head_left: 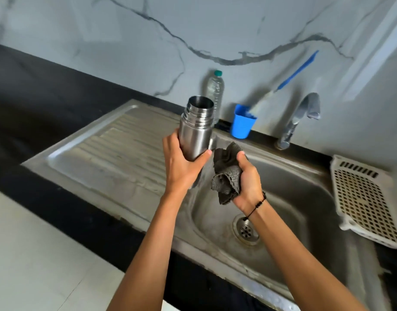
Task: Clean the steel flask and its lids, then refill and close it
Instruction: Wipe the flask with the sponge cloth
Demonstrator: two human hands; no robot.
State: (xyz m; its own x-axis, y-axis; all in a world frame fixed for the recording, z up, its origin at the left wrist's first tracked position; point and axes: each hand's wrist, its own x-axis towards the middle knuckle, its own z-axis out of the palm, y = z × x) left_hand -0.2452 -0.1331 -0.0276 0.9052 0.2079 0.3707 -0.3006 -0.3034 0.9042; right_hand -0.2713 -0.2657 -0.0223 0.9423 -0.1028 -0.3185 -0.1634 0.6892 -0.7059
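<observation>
Step now: I think this is the wiping part. The flask is open, with no lid on, and I see no lids anywhere.
How to do it well: Hold the flask tight so it cannot slip. Rub the cloth all around its side and over the ridges near the top. Keep it over the sink.
Left hand (181, 162): In the middle of the frame. Its fingers and thumb wrap around the low part of the steel flask (196, 129) and hold it up, tipped a little.
Right hand (247, 182): Just right of the middle. It is squeezed around a bunched grey cloth (226, 173). The cloth is just beside the flask; I cannot tell if they touch.
Sink (294, 198): Under both hands, with the drain (246, 230) low in the middle.
Farther back: A blue cup (242, 124) with a brush (294, 75), a plastic bottle (214, 90) and the tap (298, 117) stand by the wall, upper middle.
Right edge: A white basket (363, 198).
</observation>
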